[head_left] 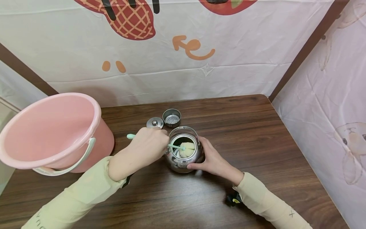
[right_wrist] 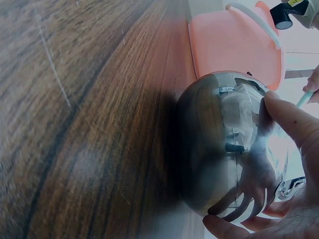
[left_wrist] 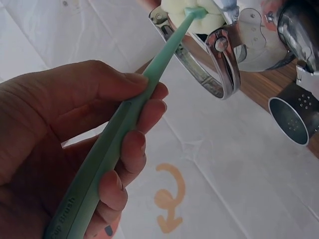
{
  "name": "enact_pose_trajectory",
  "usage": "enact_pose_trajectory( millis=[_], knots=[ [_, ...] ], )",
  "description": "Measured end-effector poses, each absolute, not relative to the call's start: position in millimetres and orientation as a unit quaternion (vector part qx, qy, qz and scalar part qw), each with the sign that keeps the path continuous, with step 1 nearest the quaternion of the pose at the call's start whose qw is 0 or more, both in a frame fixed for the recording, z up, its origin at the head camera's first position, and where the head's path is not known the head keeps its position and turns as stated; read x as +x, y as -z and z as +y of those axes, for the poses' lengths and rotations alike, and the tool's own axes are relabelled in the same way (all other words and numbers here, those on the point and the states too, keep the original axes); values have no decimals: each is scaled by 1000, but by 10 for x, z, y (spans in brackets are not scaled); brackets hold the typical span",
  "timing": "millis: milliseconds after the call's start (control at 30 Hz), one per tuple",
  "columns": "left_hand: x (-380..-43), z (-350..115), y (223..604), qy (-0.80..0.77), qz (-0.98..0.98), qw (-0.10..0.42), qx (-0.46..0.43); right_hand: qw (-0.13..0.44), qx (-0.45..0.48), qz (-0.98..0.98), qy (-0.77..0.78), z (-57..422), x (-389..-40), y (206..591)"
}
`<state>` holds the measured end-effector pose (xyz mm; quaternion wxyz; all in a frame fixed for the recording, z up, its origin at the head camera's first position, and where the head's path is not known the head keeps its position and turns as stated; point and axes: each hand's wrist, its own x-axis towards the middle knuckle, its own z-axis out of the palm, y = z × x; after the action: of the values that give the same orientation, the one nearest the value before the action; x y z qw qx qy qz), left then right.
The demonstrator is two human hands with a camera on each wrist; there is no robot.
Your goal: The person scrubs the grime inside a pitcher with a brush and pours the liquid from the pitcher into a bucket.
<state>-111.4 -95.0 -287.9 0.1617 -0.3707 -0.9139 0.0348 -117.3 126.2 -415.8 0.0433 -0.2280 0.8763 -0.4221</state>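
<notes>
Pink bucket (head_left: 103, 137) set left of steel kettle (head_left: 178, 163). Kettle held at right side by right hand's (head_left: 213, 162) curved fingers. At kettle's left, green brush (left_wrist: 121, 122) gripped in left hand's (head_left: 151, 143) curled fingers, long axis pointed rightward, sponge head (head_left: 187, 150) inside kettle.

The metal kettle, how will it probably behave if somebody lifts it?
The kettle would likely feel slippery, since its metal looks mirror-polished. Its handle might swing, as a rivet fastens one end. Being metal, it is probably stiff.
</notes>
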Motion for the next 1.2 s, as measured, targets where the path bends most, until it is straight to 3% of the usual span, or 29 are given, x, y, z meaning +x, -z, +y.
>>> enact_pose_trajectory(
  millis=[533,1200],
  knots=[
    [-1152,-1061,2806,-22,-917,123,-378,46,-225,878,420,1268,-1171,4154],
    [-1169,-1076,2769,-40,-915,152,-373,40,-231,876,421,1275,-1168,4164]
  ],
)
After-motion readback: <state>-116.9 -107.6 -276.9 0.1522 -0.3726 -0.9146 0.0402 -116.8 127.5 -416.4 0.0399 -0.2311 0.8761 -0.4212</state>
